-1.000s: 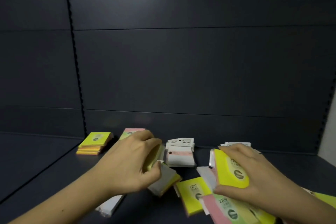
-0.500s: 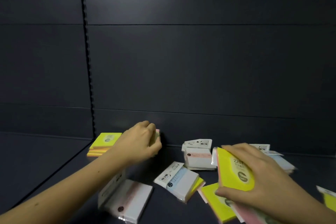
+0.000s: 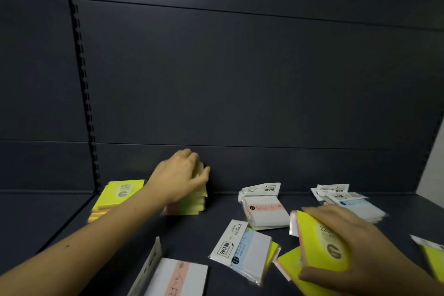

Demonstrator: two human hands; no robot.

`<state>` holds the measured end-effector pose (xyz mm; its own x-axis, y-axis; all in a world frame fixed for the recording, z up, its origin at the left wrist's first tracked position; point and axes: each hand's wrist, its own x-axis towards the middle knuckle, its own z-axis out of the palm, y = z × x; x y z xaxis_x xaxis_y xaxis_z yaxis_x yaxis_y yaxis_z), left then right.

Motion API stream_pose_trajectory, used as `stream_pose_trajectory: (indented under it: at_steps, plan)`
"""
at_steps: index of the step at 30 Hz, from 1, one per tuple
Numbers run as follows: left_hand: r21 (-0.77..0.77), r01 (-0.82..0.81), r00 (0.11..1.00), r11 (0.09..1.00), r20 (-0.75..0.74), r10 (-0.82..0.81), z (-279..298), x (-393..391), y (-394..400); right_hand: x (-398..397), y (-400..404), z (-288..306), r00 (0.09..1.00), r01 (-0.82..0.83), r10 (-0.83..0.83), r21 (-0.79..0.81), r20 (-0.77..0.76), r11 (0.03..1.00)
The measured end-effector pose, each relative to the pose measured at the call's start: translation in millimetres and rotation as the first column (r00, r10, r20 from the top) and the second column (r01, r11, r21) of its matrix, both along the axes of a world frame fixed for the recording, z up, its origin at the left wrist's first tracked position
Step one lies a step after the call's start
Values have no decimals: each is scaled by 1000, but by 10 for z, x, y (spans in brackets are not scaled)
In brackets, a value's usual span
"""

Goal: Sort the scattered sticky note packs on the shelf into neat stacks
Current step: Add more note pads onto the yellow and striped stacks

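Observation:
My left hand [image 3: 179,176] grips a yellow-green pack on top of a stack of yellow and pink packs [image 3: 192,206] near the shelf's back wall. Left of it sits another yellow stack [image 3: 117,193]. My right hand [image 3: 355,247] holds a tilted yellow pack [image 3: 319,240] at the front right, thumb under its lower edge, fingers over its top. Beneath it lies a flat yellow pack [image 3: 289,264]. White-wrapped packs lie scattered: one with a pink band [image 3: 264,211], one with a blue band [image 3: 242,251], one at the front [image 3: 177,279].
More white and blue packs [image 3: 348,202] are piled at the back right. A yellow pack [image 3: 432,259] shows at the right edge. The dark shelf floor [image 3: 60,214] meets the back panel; a slotted upright [image 3: 83,79] runs up the left.
My left hand carried a yellow-green pack from the middle of the shelf back to the stack by the wall. My right hand kept hold of its yellow pack.

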<state>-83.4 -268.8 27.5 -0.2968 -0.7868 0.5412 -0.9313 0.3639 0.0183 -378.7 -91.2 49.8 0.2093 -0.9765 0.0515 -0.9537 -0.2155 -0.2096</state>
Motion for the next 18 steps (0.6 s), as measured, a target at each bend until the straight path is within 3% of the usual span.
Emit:
stream_pose_trajectory:
  at_steps: [3,7,18]
  plan:
    - [3,27,992,1000,-125,-26,193,112,-49,-8,15,11,999,12,-12,-1,-33,1000]
    - [10,65,986,998,-156,-63,318,146,-59,-19,-8,7,999,12,-11,31,-51,999]
    - [-1,-47,999,999,20,47,-116,-146,-64,-124,-65,-44,997,23,-19,58,-72,998]
